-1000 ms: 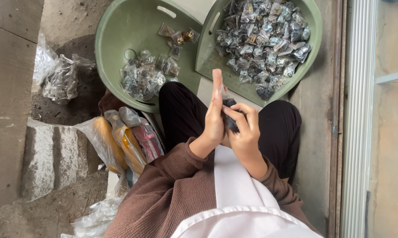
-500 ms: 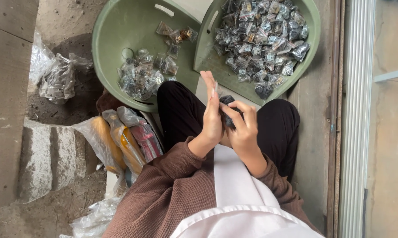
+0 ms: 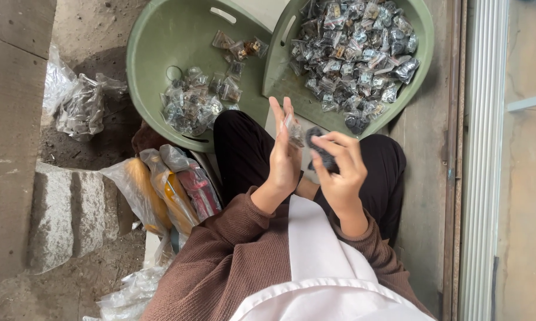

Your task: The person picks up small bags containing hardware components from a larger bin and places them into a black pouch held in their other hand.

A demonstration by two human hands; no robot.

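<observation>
Head view, left hand [image 3: 284,159] fingers pinching small clear bag [image 3: 293,128], right hand [image 3: 339,172] fingers gripping dark part [image 3: 319,148], green basins [image 3: 161,53] beyond

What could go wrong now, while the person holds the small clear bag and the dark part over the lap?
The left hand pinches the small clear bag only with its fingertips, so it may slip. The dark part in the right hand is held over the lap, not over a basin, so a dropped piece might roll to the ground. The right green basin is piled high and packets could spill.
</observation>
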